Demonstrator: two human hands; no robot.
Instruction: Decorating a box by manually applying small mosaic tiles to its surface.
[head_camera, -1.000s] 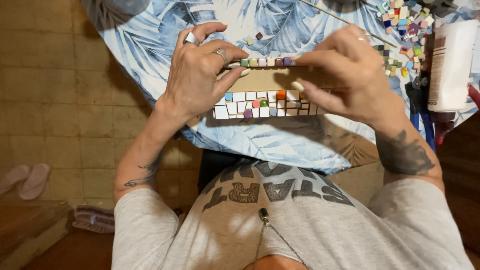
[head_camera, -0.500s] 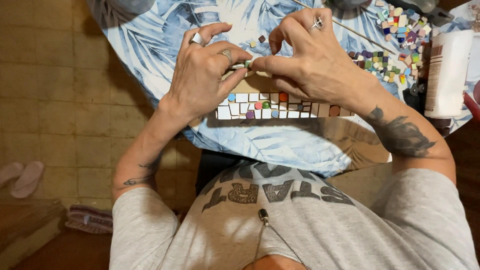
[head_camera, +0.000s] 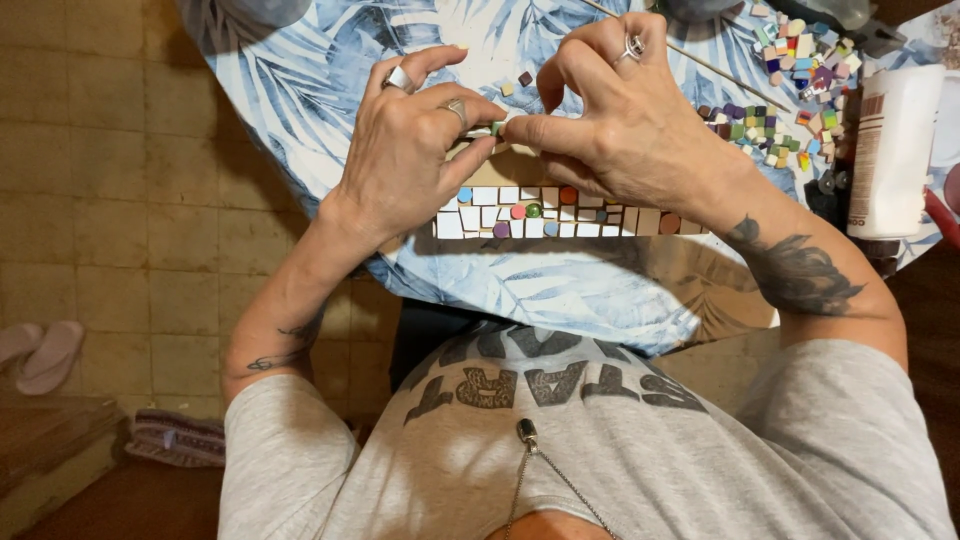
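Green tile (head_camera: 497, 127) seemingly between both grips

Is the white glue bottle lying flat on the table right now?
No. The white bottle stands upright at the table's right edge, beside the loose coloured tiles.

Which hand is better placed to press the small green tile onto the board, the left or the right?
Probably the right hand: its fingers pinch the small green tile just above the board. The left hand meets it there from the other side.
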